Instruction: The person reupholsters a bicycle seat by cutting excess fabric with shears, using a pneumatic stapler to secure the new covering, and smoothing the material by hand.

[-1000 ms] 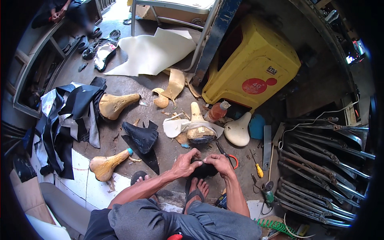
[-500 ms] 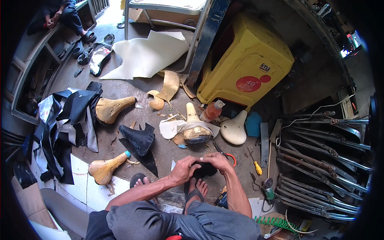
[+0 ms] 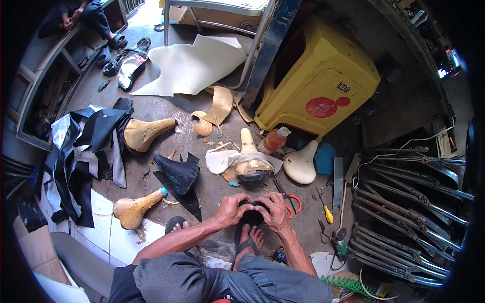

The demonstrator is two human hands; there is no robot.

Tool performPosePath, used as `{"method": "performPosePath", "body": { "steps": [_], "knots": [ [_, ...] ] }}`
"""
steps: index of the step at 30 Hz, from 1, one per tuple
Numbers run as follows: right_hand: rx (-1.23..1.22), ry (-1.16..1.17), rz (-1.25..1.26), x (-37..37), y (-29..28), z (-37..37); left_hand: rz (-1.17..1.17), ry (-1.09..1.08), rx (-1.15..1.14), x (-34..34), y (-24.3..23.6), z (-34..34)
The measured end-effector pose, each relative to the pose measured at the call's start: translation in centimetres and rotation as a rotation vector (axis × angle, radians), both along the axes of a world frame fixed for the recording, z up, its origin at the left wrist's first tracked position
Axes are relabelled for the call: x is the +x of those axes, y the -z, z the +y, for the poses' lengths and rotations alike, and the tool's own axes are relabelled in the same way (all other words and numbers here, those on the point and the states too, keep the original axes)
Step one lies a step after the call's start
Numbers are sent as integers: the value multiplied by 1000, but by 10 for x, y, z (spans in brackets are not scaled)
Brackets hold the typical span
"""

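My left hand [image 3: 232, 209] and my right hand [image 3: 274, 211] meet above my sandalled foot. Both are closed on the edge of a black piece of material [image 3: 252, 218], thumbs and fingertips pinching it from either side. Fingers cover much of it, so its full shape does not show. Just beyond my hands lies a bare foam saddle [image 3: 251, 166] with pale material wrapped across it. Scissors with orange handles [image 3: 292, 202] rest close to my right hand. To the left are a black-covered saddle [image 3: 177, 174] and a yellowish saddle base [image 3: 135, 208].
Black fabric scraps [image 3: 96, 146] are heaped at the left, beside another yellowish saddle [image 3: 146, 134]. A cream saddle [image 3: 301, 164], a yellow screwdriver [image 3: 328, 214] and stacked metal tubes [image 3: 404, 217] lie right. Behind stand a yellow plastic stool [image 3: 323, 76] and white sheet material [image 3: 194, 65]. Another person sits far left.
My hands have drawn closer together on the black piece, my right hand turning its fingers inward. The whole view has shifted slightly.
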State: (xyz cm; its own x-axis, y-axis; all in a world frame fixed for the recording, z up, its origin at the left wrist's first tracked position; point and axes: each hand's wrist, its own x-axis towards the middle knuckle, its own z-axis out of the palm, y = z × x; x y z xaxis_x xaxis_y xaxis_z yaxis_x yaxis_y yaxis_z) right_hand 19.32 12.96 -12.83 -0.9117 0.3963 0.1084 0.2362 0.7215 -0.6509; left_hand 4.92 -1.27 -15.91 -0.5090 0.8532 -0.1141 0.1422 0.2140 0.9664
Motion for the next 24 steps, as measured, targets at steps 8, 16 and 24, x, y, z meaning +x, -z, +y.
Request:
{"method": "performPosePath", "body": {
  "steps": [8,16,24],
  "knots": [
    [-144,-156,-164,-8,-15,19,11,62,16,0,9,-5],
    [-224,-274,-231,-9,-12,30,45,154,41,-3,4,-9],
    [-128,-205,-90,1,-32,10,242,155,336,-4,-2,-19]
  ]
}}
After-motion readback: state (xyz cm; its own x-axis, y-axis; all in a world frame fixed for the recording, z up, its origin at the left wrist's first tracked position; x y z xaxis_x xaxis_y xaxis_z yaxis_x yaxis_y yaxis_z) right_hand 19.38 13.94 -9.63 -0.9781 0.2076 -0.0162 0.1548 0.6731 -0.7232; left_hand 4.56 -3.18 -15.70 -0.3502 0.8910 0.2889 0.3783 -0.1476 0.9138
